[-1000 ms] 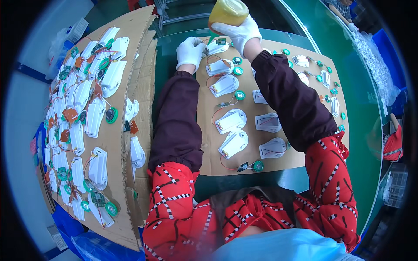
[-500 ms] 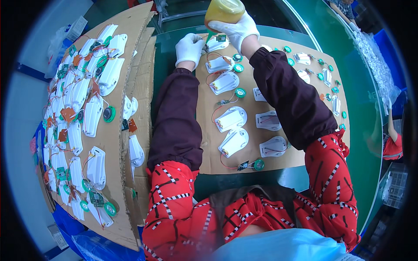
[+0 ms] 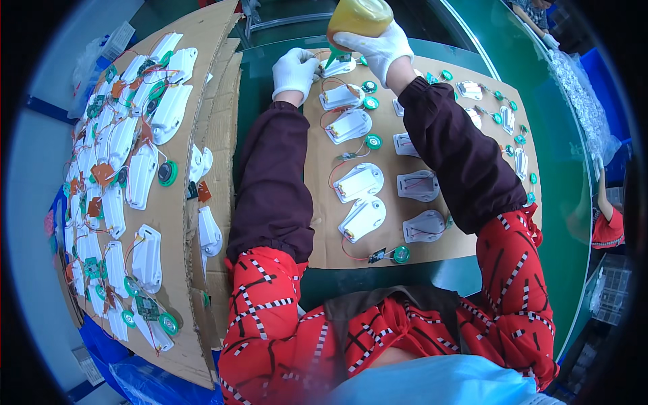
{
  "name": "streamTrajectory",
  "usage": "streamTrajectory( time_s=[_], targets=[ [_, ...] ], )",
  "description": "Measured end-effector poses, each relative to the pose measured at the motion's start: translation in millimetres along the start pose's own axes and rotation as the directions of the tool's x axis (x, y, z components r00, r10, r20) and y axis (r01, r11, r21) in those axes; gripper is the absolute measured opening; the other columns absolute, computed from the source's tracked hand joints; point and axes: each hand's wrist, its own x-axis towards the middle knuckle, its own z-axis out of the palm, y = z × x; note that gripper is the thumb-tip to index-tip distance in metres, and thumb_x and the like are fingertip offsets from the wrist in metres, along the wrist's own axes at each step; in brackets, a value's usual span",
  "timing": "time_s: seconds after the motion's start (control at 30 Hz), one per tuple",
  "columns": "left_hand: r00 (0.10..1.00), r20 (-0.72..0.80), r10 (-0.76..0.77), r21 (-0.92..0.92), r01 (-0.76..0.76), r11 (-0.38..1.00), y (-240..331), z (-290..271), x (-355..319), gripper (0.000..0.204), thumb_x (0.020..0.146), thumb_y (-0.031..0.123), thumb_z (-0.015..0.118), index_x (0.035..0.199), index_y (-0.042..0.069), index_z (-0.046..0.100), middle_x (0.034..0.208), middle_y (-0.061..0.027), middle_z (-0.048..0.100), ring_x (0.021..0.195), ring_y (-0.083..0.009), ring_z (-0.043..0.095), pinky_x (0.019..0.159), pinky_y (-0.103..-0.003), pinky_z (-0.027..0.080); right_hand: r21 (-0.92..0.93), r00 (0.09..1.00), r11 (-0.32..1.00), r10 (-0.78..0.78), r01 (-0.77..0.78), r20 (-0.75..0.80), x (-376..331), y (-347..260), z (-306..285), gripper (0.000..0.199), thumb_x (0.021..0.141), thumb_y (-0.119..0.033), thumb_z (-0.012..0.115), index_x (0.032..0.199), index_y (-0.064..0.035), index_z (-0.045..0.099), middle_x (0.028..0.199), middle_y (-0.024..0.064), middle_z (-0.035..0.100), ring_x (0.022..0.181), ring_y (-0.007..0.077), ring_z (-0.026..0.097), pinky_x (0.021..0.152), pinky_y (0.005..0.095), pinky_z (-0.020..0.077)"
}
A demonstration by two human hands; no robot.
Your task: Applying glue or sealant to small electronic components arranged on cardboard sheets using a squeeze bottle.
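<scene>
A squeeze bottle of yellow liquid (image 3: 361, 19) with a green nozzle (image 3: 331, 57) is gripped in my gloved right hand (image 3: 378, 50). It is tipped nozzle-down over a white plastic shell (image 3: 339, 66) at the far left of the cardboard sheet. My gloved left hand (image 3: 294, 71) is beside that shell, thumb and fingers pinched together; what they hold is too small to make out. Nearer me lie more white shells (image 3: 351, 126) with thin red wires, green-rimmed round speakers (image 3: 373, 142) and small circuit boards (image 3: 376, 256).
The cardboard sheet (image 3: 324, 236) rests on a green tabletop (image 3: 466, 283). At left, stacked cardboard (image 3: 182, 223) carries many wired white shells (image 3: 141, 177). A clear plastic bag (image 3: 584, 101) lies at the far right, where another person's red sleeve (image 3: 609, 229) shows.
My right hand and the bottle have shifted slightly right. The nozzle has moved with them over the far white shell. My left hand is nearly still.
</scene>
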Motion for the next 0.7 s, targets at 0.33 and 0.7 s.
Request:
streamTrajectory(
  time_s=[0.33, 0.7],
  targets=[
    [1.0, -0.005, 0.016, 0.007, -0.016, 1.0, 2.8, 1.4, 1.6, 0.011, 0.083, 0.004, 0.061, 0.091, -0.003, 0.061, 0.076, -0.0073, 0.065, 0.058, -0.009, 0.06, 0.053, -0.022, 0.049, 0.052, 0.999, 0.998, -0.037, 0.037, -0.013, 4.2, 5.2, -1.2, 0.055, 0.068, -0.021, 0.082, 0.114, -0.0051, 0.056, 0.107, 0.007, 0.063, 0.096, 0.0179, 0.061, 0.085, 0.0284, 0.0488],
    [1.0, -0.013, 0.013, 0.03, -0.013, 0.999, 2.0, -1.2, 0.7, 0.012, 0.081, 0.004, 0.062, 0.092, -0.003, 0.061, 0.077, -0.0075, 0.065, 0.058, -0.0091, 0.06, 0.052, -0.022, 0.048, 0.083, 0.999, 0.996, -0.039, 0.038, 0.005, 0.9, 3.6, 0.4, 0.057, 0.066, -0.021, 0.082, 0.114, -0.0044, 0.056, 0.107, 0.0073, 0.063, 0.096, 0.0183, 0.061, 0.084, 0.0281, 0.0494]
  ],
)
